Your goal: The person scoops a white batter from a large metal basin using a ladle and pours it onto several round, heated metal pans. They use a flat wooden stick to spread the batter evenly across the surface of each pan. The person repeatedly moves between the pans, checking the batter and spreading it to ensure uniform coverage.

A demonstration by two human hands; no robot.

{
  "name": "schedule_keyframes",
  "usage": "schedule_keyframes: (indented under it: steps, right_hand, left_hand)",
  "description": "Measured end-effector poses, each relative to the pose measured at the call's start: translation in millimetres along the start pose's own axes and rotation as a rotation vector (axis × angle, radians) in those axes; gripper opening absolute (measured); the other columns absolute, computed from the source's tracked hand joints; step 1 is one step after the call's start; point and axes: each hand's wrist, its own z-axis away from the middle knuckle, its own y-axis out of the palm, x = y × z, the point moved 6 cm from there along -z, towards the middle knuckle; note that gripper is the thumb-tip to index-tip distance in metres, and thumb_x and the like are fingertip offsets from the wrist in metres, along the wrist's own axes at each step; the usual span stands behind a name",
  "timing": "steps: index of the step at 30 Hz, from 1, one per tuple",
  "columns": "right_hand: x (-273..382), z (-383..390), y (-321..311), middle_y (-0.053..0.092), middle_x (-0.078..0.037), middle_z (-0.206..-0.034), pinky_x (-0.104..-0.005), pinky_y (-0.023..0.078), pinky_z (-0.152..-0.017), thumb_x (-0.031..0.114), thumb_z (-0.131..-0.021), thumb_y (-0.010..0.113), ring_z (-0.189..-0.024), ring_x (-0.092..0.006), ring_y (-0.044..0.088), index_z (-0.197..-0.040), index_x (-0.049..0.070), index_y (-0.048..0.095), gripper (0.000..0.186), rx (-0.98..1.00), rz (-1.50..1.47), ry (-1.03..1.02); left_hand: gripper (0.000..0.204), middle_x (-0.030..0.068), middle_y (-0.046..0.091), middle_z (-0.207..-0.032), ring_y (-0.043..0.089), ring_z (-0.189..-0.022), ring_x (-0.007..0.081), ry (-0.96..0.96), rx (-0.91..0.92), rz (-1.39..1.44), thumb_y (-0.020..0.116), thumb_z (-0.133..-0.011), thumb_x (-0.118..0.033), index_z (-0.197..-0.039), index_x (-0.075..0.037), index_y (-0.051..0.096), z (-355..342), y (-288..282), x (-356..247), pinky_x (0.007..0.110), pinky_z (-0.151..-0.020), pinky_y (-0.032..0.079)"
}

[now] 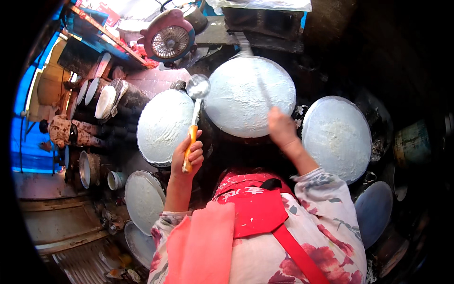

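My left hand (187,154) is closed round the yellow handle of a ladle (198,86). The ladle's round metal bowl, wet with pale batter, is between two round griddles. To its left is the left griddle (164,125), coated in white batter. My right hand (282,128), smeared by motion, grips a thin long-handled tool (263,85) at the near right edge of the middle griddle (231,109). That tool crosses over the griddle to a flat, blurred end beyond the far rim; its exact kind cannot be made out. A thin whitish layer covers the middle griddle.
Another coated griddle (336,137) stands at the right, a greyer one (373,213) nearer. More coated discs (144,201) lie at the lower left. A pink fan (170,41) stands at the back. Another person (71,130) is far left, near several pots.
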Motion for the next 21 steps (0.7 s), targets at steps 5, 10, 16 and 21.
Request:
schedule_keyframes:
  steps: [5, 10, 16, 21]
  right_hand:
    - [-45, -5, 31, 0.064, -0.023, -0.076, -0.0462, 0.052, -0.064, 0.010, -0.084, 0.042, -0.072, -0.0380, 0.065, -0.084, 0.001, 0.055, 0.016, 0.177, 0.233, 0.007]
    - [11, 27, 33, 0.064, -0.023, -0.074, -0.0464, 0.052, -0.064, 0.012, -0.082, 0.044, -0.069, -0.0375, 0.065, -0.081, 0.001, 0.056, 0.016, 0.385, 0.222, -0.233]
    - [-61, -7, 26, 0.064, -0.024, -0.079, -0.0464, 0.052, -0.065, 0.011, -0.085, 0.043, -0.074, -0.0387, 0.065, -0.084, 0.001, 0.059, 0.019, 0.226, 0.257, 0.001]
    - [22, 39, 23, 0.065, -0.021, -0.080, -0.0479, 0.051, -0.064, 0.017, -0.085, 0.044, -0.073, -0.0374, 0.065, -0.079, 0.003, 0.059, 0.021, 0.320, 0.203, -0.104]
  left_hand:
    - [0.039, 0.0009, 0.040, -0.069, 0.039, -0.044, 0.0070, 0.052, 0.080, 0.040, 0.033, -0.100, -0.025, -0.131, -0.001, 0.035, 12, 24, -8, 0.021, -0.039, 0.035]
    - [0.039, 0.0014, 0.040, -0.069, 0.039, -0.045, 0.0070, 0.062, 0.034, 0.074, 0.033, -0.100, -0.024, -0.130, 0.001, 0.035, 39, 18, -13, 0.021, -0.038, 0.035]
    - [0.039, 0.0016, 0.041, -0.069, 0.039, -0.044, 0.0066, 0.065, -0.077, -0.021, 0.033, -0.100, -0.024, -0.129, 0.001, 0.035, 60, 1, -23, 0.021, -0.039, 0.036]
    - [0.039, 0.0017, 0.042, -0.069, 0.040, -0.045, 0.0069, 0.052, -0.023, 0.047, 0.034, -0.100, -0.024, -0.129, 0.002, 0.035, 88, -9, -29, 0.021, -0.040, 0.037]
